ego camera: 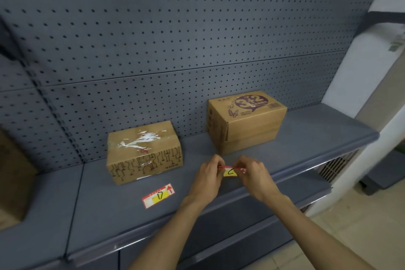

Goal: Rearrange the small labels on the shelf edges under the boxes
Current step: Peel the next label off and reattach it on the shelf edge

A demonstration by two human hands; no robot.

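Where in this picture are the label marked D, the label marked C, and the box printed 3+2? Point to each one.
Label marked D (pixel 158 195): head view, on its yellow patch.
Label marked C (pixel 230 172): head view, on the yellow part showing between both hands.
Box printed 3+2 (pixel 252 129): head view, on its front side.

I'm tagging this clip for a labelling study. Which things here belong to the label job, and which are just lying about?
Part of the job:
- label marked C, held by left hand and right hand
- label marked D, lying flat on the shelf
- box with torn tape
- box printed 3+2

Just there:
- pegboard back panel
- brown box at far left
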